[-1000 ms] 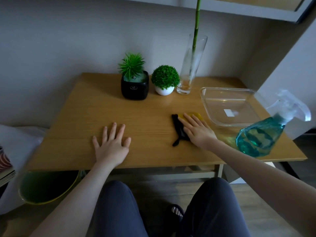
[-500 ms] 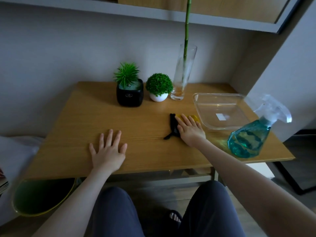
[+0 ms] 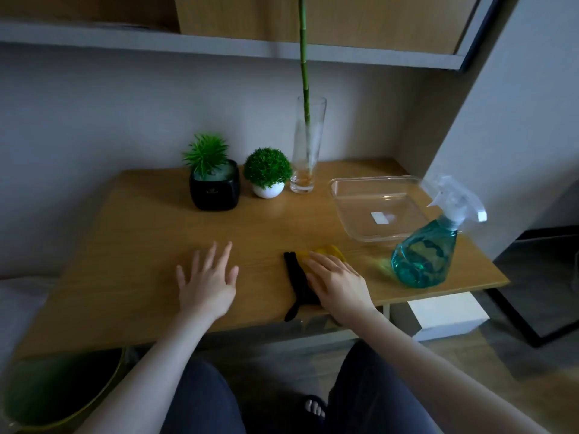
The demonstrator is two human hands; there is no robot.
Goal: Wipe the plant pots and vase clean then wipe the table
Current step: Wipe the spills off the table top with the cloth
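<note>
- The plant pots, a black square pot and a small white round pot, stand side by side at the back of the table, near the wall, with the tall glass vase just to their right holding one green stalk.
- All three sit well apart from the hands, so none is being wiped at this point.
- The right hand lies flat on a cloth, dark with a yellow part showing beyond the fingertips; the fingers are stretched out and close together, pressing it to the wood, not pinching it.
- The left hand rests palm down on bare wood, fingers spread, likely as a brace.
- A teal spray bottle stands near the table's right edge, within easy reach of the cloth hand, beside a clear tray with nothing visible in it.
- I'd judge the person is about to gather up the cloth, or is already wiping the tabletop; I cannot tell which.
</note>
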